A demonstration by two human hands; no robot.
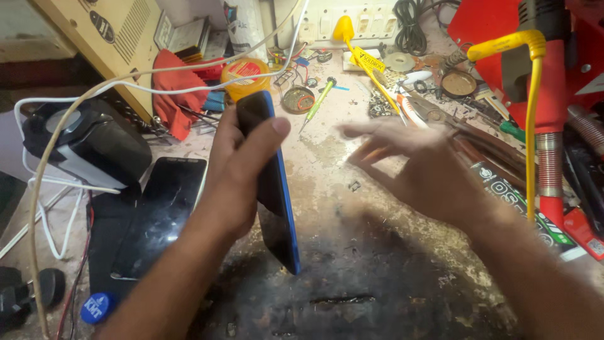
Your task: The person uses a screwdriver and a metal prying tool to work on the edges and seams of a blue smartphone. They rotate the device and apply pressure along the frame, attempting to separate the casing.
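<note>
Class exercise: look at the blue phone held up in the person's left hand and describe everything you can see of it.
The blue phone is a slim smartphone with a bright blue edge and a dark, glossy face. It is held edge-on to the camera, tilted, top end away and lower corner just above the stained workbench. The left hand grips its upper half, thumb across the near side, fingers behind. The blurred right hand is apart from it. Whether the screen is lit cannot be told.

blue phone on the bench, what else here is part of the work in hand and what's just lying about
In hand:
blue phone, gripped on edge by the left hand
right hand, open and blurred above the bench

Lying about:
black phone
green screwdriver
yellow tin
red cloth
</note>
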